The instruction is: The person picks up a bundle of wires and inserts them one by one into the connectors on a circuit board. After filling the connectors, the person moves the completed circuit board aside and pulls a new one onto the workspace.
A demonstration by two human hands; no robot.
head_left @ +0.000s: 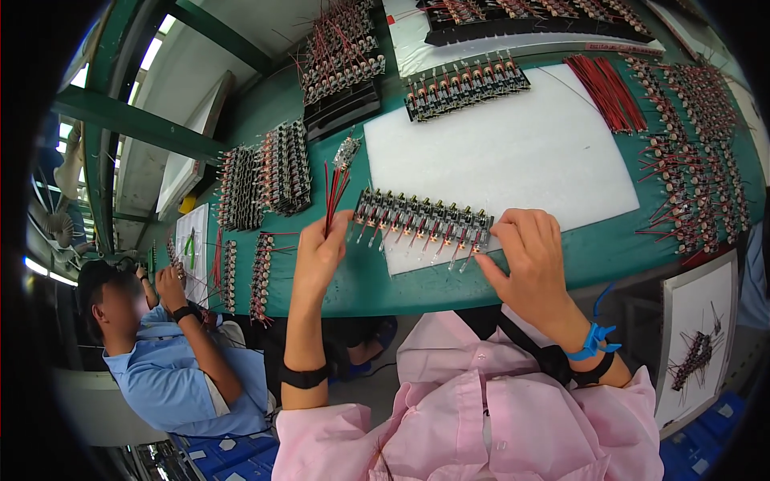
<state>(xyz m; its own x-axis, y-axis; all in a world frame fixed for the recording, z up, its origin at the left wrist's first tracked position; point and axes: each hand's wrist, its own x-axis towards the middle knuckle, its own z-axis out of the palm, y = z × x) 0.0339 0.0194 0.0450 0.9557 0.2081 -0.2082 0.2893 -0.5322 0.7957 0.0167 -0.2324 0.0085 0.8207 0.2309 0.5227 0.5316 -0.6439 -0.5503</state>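
Note:
Between my hands a long panel of circuit boards (425,219) is held up over the near edge of the green bench, slightly tilted. Components stand along its upper side, and red wires and clear parts hang from its lower side. My left hand (319,250) is closed around a bundle of red wires (334,191), whose tips point up, and its fingers meet the panel's left end. With thumb and fingers, my right hand (529,258) grips the panel's right end. A small component cluster (346,152) lies just beyond the wire tips.
A white foam sheet (497,152) lies on the green bench (593,255), with another board panel (465,86) at its far edge. Red wires (605,94) and rows of boards (690,152) lie to the right; stacked boards (263,170) stand left. A co-worker (184,353) sits at left.

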